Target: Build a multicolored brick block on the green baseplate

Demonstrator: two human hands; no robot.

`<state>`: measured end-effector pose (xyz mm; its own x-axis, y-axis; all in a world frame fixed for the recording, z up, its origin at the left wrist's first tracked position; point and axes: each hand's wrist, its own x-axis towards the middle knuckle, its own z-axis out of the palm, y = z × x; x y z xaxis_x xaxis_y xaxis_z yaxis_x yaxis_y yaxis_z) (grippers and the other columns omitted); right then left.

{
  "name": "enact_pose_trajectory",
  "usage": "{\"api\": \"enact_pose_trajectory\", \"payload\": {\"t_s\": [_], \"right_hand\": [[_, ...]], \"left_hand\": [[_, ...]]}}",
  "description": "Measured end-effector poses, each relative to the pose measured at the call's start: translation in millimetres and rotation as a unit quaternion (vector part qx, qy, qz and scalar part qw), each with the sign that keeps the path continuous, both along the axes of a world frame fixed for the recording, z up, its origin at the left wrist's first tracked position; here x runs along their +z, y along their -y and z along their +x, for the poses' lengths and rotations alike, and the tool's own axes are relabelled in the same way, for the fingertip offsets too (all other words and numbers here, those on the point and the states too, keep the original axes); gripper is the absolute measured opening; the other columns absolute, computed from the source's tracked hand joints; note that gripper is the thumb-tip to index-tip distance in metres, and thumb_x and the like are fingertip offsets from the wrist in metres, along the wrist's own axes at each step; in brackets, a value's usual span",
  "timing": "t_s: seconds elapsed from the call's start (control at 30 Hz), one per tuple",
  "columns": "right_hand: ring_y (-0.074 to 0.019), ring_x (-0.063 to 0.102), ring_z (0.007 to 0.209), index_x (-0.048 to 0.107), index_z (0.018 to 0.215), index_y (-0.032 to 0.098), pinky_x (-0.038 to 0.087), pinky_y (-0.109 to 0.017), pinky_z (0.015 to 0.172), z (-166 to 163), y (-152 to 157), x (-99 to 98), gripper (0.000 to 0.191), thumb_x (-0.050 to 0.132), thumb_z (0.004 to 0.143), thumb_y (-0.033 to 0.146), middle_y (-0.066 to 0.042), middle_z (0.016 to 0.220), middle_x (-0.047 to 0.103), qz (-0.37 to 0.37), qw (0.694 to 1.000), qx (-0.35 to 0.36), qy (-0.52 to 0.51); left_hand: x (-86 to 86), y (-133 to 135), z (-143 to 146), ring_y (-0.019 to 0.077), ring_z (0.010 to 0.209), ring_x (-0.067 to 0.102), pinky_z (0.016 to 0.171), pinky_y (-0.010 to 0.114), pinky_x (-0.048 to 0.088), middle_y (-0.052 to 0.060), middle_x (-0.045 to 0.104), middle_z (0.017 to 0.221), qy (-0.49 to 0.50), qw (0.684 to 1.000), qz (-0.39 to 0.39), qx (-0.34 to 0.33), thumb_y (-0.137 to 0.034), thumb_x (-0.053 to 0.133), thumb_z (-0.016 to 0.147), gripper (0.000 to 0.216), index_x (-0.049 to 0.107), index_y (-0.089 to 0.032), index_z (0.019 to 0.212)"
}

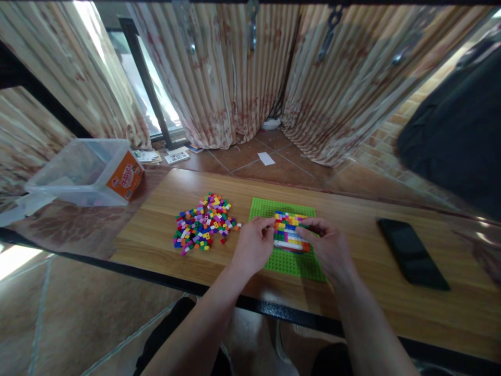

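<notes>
A multicoloured structure of toy building bricks (290, 236) is on a green studded baseplate (287, 262). Its rows show white, blue, yellow, red and green. My left hand (254, 244) is closed, thumb and fingertips at the structure's left edge. From the other side, my right hand (332, 249) grips the right edge, with the thumb and fingers bent over its upper right part. The fingers cover both side edges, so any single small brick between them is hidden. A loose pile of small coloured bricks (203, 223) lies to the left of my left hand.
All of this is on a wooden table (219, 266) with a dark front edge. A black smartphone (413, 253) lies at the right. Beyond the left end stands a clear plastic bin (88, 180) with an orange label. Curtains (235, 78) hang behind.
</notes>
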<state>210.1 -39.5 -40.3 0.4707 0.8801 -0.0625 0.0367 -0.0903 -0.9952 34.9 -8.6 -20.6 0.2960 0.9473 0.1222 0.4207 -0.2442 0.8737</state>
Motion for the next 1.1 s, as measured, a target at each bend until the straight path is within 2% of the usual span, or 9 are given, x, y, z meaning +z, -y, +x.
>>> {"api": "enact_pose_trajectory", "payload": {"t_s": [0.23,0.4,0.47,0.6,0.7,0.8,0.9,1.0,1.1], "right_hand": [[-0.0170,0.065,0.071,0.069,0.078,0.019,0.055,-0.034,0.068,1.1,-1.8,-1.5,0.036,0.084,0.054,0.042,-0.004,0.082,0.072,0.000,0.999,0.001,0.034],[-0.0170,0.066,0.074,0.071,0.079,0.018,0.055,-0.034,0.071,6.0,3.3,6.4,0.034,0.084,0.058,0.042,-0.004,0.082,0.072,0.007,0.999,0.021,0.025],[-0.0153,0.065,0.075,0.071,0.078,0.019,0.054,-0.031,0.070,11.4,5.4,12.1,0.028,0.082,0.063,0.040,-0.003,0.082,0.071,0.041,0.999,-0.020,0.000],[-0.0112,0.061,0.067,0.069,0.074,0.020,0.050,-0.025,0.063,12.5,4.7,22.4,0.021,0.080,0.068,0.036,0.001,0.076,0.068,0.116,0.982,-0.151,-0.019],[-0.0117,0.059,0.064,0.069,0.074,0.019,0.049,-0.026,0.062,-7.6,4.4,29.0,0.018,0.079,0.070,0.035,0.001,0.070,0.065,0.146,0.973,-0.172,0.045],[-0.0132,0.059,0.063,0.070,0.075,0.020,0.051,-0.029,0.063,-40.6,10.2,34.6,0.017,0.076,0.074,0.035,0.001,0.069,0.065,0.150,0.979,-0.105,0.085],[-0.0148,0.061,0.065,0.071,0.079,0.022,0.051,-0.030,0.063,-73.2,19.3,35.9,0.015,0.072,0.079,0.037,-0.001,0.075,0.069,0.128,0.982,0.038,0.135],[-0.0174,0.064,0.072,0.071,0.084,0.022,0.051,-0.030,0.066,-98.8,23.2,29.5,0.016,0.065,0.085,0.037,-0.002,0.079,0.070,0.108,0.958,0.178,0.198],[-0.0176,0.065,0.073,0.070,0.087,0.022,0.050,-0.031,0.068,-118.4,18.4,17.1,0.017,0.058,0.089,0.034,-0.003,0.082,0.071,0.088,0.934,0.230,0.258]], "left_hand": [[-3.5,0.7,-1.1,0.0165,0.079,0.064,0.074,0.030,0.052,0.006,0.070,0.087,-0.007,1.000,0.027,-0.011,-0.010,0.047,0.090,0.030,0.075,-0.018,0.097],[-7.3,-2.6,-5.9,0.0181,0.080,0.066,0.077,0.034,0.054,0.006,0.073,0.090,0.023,0.999,0.024,-0.017,-0.012,0.047,0.089,0.031,0.074,-0.019,0.101],[-8.3,-7.7,-10.9,0.0171,0.078,0.067,0.075,0.033,0.056,0.006,0.073,0.093,0.060,0.998,0.010,0.002,-0.011,0.047,0.088,0.032,0.073,-0.019,0.104],[-2.4,-21.8,-25.8,0.0144,0.070,0.065,0.070,0.029,0.056,0.007,0.073,0.092,0.144,0.987,-0.013,0.077,-0.013,0.051,0.086,0.027,0.074,-0.017,0.100],[8.5,-29.2,-39.0,0.0133,0.069,0.064,0.065,0.025,0.054,0.005,0.073,0.086,0.215,0.966,-0.033,0.139,-0.017,0.057,0.083,0.021,0.074,-0.015,0.096],[19.3,-32.0,-54.2,0.0110,0.066,0.062,0.063,0.023,0.053,0.004,0.073,0.086,0.281,0.937,-0.044,0.204,-0.020,0.062,0.080,0.019,0.074,-0.016,0.094],[26.4,-32.4,-71.7,0.0090,0.064,0.061,0.063,0.021,0.051,0.002,0.071,0.081,0.325,0.911,-0.043,0.250,-0.020,0.064,0.077,0.018,0.073,-0.015,0.093],[31.0,-31.3,-87.4,0.0069,0.060,0.058,0.062,0.020,0.049,0.000,0.069,0.076,0.357,0.891,-0.054,0.274,-0.019,0.064,0.075,0.017,0.072,-0.014,0.090],[34.3,-29.3,-96.4,0.0048,0.056,0.055,0.060,0.019,0.047,-0.001,0.067,0.073,0.389,0.876,-0.080,0.273,-0.017,0.063,0.074,0.015,0.071,-0.014,0.086]]}}
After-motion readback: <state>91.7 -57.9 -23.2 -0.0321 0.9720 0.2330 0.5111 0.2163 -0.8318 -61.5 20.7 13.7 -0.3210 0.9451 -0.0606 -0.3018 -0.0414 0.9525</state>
